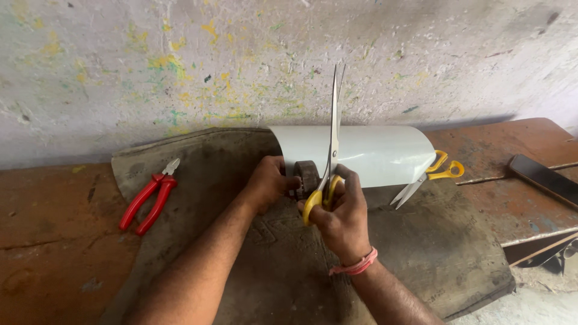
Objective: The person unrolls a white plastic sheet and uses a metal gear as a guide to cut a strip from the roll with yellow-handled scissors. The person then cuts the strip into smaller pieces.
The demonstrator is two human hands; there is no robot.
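Pliers with red handles lie at nine o'clock on the rusty bench, partly on a dark mat. Left hand pinches a small dark round part at centre. Right hand grips yellow-handled scissors, blades nearly closed, pointing to twelve o'clock. Behind them lies a curled pale sheet; a second pair of scissors rests at three o'clock beside it.

Red-handled pliers lie on the left of the rusty bench, partly on a grey mat. A second pair of yellow-handled scissors lies right, near a dark flat phone.
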